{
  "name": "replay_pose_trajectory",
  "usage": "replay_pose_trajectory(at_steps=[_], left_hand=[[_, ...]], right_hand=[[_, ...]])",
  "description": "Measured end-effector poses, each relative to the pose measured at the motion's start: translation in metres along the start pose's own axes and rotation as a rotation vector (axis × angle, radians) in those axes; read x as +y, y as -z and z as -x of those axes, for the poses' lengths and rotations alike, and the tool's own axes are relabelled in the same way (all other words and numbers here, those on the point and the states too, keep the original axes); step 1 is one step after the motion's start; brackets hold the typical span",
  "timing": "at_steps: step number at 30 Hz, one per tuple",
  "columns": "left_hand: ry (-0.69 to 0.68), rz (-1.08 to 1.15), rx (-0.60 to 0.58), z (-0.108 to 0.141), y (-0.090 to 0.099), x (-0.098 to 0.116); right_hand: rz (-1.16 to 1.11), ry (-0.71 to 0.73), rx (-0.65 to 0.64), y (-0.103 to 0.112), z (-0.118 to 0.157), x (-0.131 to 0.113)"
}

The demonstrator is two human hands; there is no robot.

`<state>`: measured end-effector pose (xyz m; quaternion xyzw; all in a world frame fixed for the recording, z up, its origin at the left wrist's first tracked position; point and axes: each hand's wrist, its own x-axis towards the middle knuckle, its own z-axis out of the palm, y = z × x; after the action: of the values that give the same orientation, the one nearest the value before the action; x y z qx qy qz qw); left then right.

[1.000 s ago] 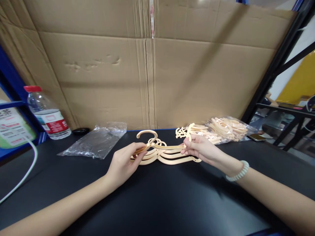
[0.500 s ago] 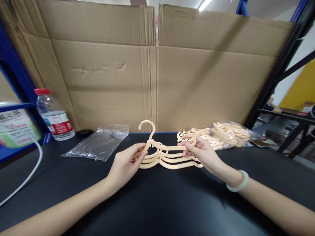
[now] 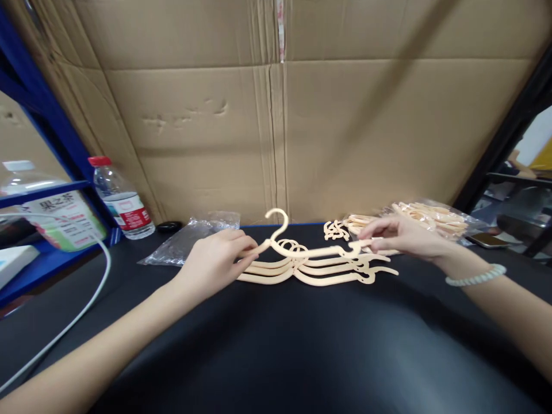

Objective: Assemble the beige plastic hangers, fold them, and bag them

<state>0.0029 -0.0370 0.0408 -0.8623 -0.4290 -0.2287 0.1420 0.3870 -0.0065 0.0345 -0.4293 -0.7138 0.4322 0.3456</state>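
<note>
A beige plastic hanger with its hook upright is held above several more beige hangers lying on the black table. My left hand pinches the hanger's left arm. At the hanger's right end, my right hand has its fingers closed on a short beige piece that meets the notched end of the arm. Just behind my right hand lie a small pile of beige hook pieces and clear bags of beige parts.
An empty clear plastic bag, a bottle with a red cap and a dark round object are at the left. A white cable crosses the left side. A phone lies at the right. Cardboard stands behind the table.
The view has tilted down and shifted. My right hand has moved outward to the hanger's end, and the curved piece it held now extends outward from that end.
</note>
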Motion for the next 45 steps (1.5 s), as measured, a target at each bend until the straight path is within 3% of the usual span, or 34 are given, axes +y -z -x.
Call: replay_pose_trajectory(at_steps=[4, 7, 13, 17, 21, 23, 25, 27, 29, 33, 36, 45], left_hand=[[-0.108, -0.038, -0.165, 0.009, 0.002, 0.025], [-0.183, 0.027, -0.244, 0.014, -0.003, 0.043], [-0.193, -0.043, -0.257, 0.016, -0.016, 0.049], [-0.175, -0.019, -0.198, 0.018, -0.023, 0.045], [-0.142, -0.053, -0.146, 0.021, -0.028, 0.049], [-0.136, -0.059, -0.128, 0.022, -0.029, 0.055], [-0.133, -0.026, -0.108, 0.024, -0.032, 0.061], [-0.116, 0.013, -0.100, 0.029, -0.036, 0.067], [-0.083, 0.023, -0.116, 0.035, -0.042, 0.071], [-0.040, 0.023, -0.166, 0.046, -0.056, 0.070], [-0.022, 0.053, -0.250, 0.044, -0.057, 0.068], [0.092, 0.091, -0.478, 0.018, -0.048, 0.074]], right_hand=[[0.264, -0.059, -0.336, 0.010, 0.009, -0.013], [0.430, -0.052, -0.429, 0.007, 0.014, -0.020], [0.634, -0.036, -0.336, 0.000, 0.012, -0.014], [0.655, -0.140, -0.353, -0.002, 0.011, -0.006], [0.734, -0.085, -0.308, 0.003, 0.011, -0.008], [0.792, -0.018, -0.218, 0.006, 0.010, -0.012], [0.857, 0.062, -0.043, 0.004, 0.009, -0.015], [0.896, 0.129, 0.133, -0.008, 0.008, -0.013], [0.904, 0.174, 0.195, -0.029, 0.009, -0.009], [0.887, 0.157, -0.045, -0.084, 0.016, 0.004], [0.864, 0.146, -0.064, -0.109, 0.019, 0.011], [0.984, 0.163, -0.078, -0.099, 0.008, 0.015]])
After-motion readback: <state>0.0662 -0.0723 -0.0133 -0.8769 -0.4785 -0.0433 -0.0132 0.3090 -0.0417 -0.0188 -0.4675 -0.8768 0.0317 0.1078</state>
